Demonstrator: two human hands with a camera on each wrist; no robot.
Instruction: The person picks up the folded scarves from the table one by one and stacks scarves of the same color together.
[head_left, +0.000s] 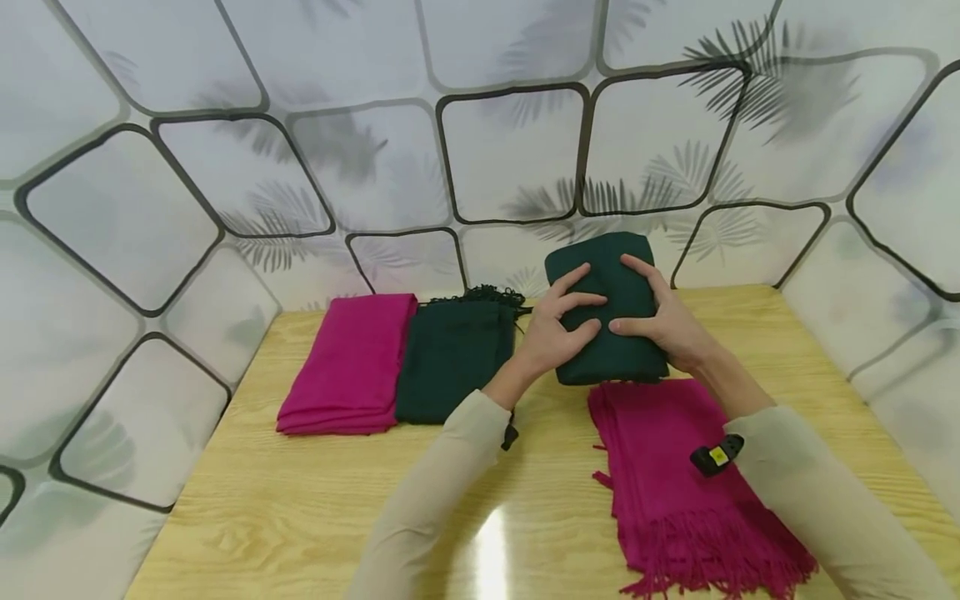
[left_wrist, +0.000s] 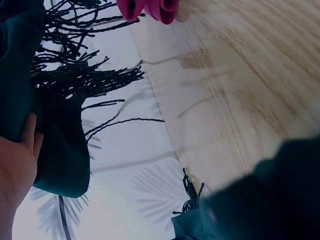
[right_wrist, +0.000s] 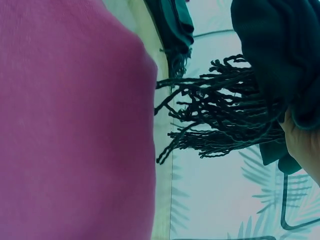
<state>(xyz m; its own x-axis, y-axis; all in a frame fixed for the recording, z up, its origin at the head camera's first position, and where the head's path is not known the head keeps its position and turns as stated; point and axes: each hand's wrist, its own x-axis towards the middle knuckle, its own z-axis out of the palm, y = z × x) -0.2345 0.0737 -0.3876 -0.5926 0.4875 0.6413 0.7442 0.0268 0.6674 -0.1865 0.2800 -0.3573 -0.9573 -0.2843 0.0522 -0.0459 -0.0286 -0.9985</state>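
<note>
No writing is legible. On the pale wooden table [head_left: 300, 500], left to right: a folded magenta woven scarf [head_left: 345, 362], a folded dark green fringed scarf [head_left: 453, 354], then the left hand [head_left: 558, 321] and right hand [head_left: 663, 321], fingers curled round a folded dark green scarf [head_left: 611, 312] held above a fringed magenta scarf [head_left: 675, 475].

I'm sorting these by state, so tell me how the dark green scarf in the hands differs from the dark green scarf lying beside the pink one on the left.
The held green scarf is lifted off the table, in the grip of the left hand and right hand; the lying green scarf rests flat, untouched. The held one's fringe hangs down behind it; the lying one's fringe sits at its far end. Both are folded and dark green.
</note>
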